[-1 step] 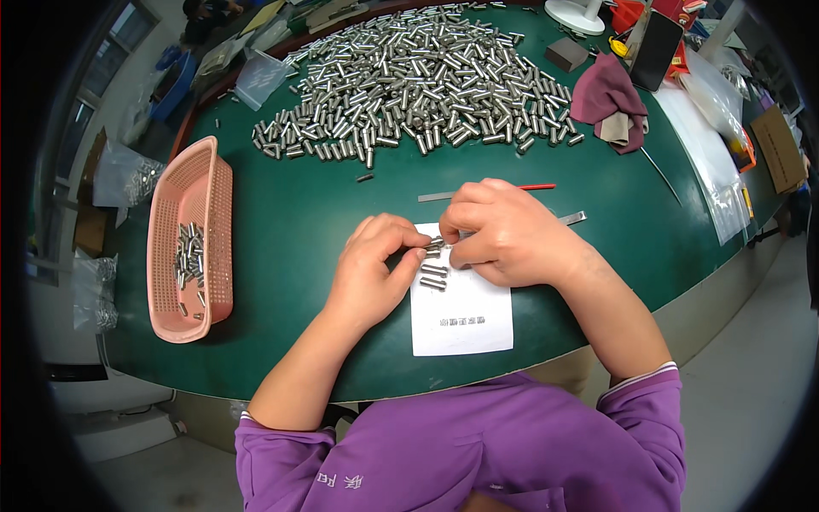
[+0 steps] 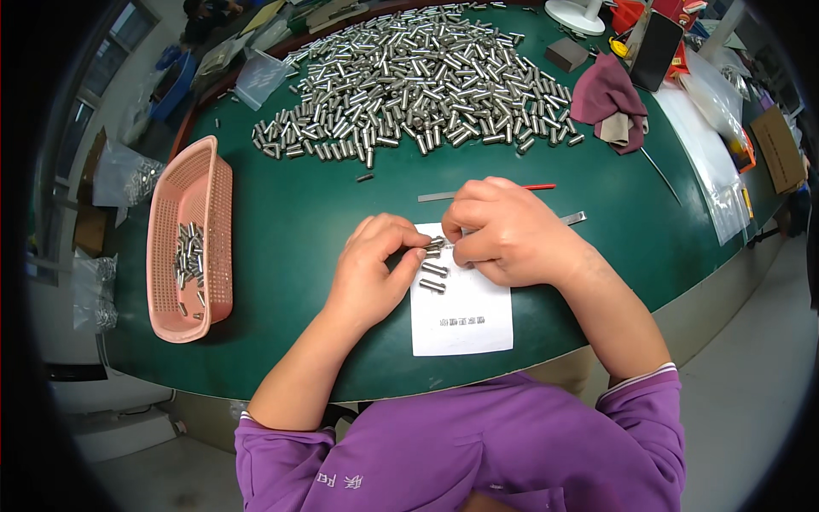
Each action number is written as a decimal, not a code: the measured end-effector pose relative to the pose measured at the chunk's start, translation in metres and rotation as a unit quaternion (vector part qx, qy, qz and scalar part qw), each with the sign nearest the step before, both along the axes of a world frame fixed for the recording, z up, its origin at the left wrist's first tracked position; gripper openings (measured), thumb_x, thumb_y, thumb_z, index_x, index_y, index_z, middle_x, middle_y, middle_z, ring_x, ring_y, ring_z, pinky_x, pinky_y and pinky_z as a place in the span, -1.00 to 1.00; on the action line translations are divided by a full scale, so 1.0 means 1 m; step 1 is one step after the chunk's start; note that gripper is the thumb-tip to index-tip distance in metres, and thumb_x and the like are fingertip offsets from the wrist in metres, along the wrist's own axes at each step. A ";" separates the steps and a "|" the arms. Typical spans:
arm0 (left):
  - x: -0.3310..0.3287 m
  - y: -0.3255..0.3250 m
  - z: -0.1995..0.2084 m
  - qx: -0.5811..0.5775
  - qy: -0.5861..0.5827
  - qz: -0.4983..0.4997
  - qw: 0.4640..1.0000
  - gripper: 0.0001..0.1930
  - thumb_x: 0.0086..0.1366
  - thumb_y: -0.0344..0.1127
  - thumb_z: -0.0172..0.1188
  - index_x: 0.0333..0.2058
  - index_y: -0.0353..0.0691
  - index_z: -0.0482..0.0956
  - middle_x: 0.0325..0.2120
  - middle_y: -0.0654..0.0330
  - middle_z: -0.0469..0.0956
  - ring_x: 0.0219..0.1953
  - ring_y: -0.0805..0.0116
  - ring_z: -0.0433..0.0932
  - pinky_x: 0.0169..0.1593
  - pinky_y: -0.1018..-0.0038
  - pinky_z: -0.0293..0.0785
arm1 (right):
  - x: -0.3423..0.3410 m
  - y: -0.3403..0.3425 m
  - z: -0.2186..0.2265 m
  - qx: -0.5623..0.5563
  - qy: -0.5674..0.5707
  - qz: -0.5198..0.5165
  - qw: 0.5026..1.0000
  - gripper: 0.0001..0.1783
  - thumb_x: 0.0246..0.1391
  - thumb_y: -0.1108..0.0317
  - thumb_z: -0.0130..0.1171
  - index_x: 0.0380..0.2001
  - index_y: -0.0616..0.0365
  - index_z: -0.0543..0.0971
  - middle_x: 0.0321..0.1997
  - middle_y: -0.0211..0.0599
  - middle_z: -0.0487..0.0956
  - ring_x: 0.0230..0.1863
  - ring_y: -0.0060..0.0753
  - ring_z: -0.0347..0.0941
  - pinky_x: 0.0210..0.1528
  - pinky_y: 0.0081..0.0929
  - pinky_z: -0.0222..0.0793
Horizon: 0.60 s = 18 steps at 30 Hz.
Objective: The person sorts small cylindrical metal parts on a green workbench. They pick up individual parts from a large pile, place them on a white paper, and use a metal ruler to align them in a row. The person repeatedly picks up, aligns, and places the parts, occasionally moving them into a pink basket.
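Note:
Short metal pins lie on a white sheet of paper (image 2: pixel 461 337) in front of me. My left hand (image 2: pixel 373 266) is closed, its thumb and forefinger pinching at a metal pin (image 2: pixel 434 246) near the paper's upper edge. On the right, my right hand (image 2: pixel 499 235) has its fingers curled in, their tips close to the far ends of the same pins; what they hold, if anything, is hidden. Below the fingertips two more pins, an upper pin (image 2: pixel 433 270) and a lower pin (image 2: pixel 432 285), rest side by side with a gap between them.
A large heap of metal pins (image 2: pixel 418 81) covers the far table. At left stands a pink basket (image 2: pixel 220 247) holding some pins. A red-handled flat tool (image 2: pixel 435 197) and a metal strip (image 2: pixel 574 218) lie by my right hand; a maroon cloth (image 2: pixel 601 94) sits farther right.
The loose pins below my fingertips now lie farther apart, and fewer show in that row. My right hand has shifted very slightly; my left hand stays in place.

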<state>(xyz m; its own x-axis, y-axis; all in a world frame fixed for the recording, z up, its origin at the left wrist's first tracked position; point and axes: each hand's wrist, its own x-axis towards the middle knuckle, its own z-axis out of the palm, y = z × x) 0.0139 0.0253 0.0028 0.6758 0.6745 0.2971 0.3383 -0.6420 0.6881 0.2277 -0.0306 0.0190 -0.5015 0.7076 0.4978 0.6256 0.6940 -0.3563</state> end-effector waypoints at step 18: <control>0.000 -0.001 0.001 0.039 -0.004 -0.036 0.999 -0.86 0.03 -0.56 0.23 -0.39 -0.25 0.56 -0.34 0.18 0.58 -0.26 0.24 0.50 -0.14 0.39 0.41 | 0.009 -0.002 0.009 0.007 0.033 -0.092 0.995 -0.85 -0.40 0.53 0.21 -0.66 0.00 0.53 -0.44 -0.51 0.43 -0.29 -0.36 0.38 -0.26 -0.39 0.28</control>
<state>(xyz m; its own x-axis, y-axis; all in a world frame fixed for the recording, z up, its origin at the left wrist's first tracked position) 0.0137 0.0246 0.0043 0.7196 0.5980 0.3529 0.2834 -0.7169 0.6370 0.2369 -0.0329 0.0276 -0.3306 0.7771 0.5356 0.7182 0.5753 -0.3914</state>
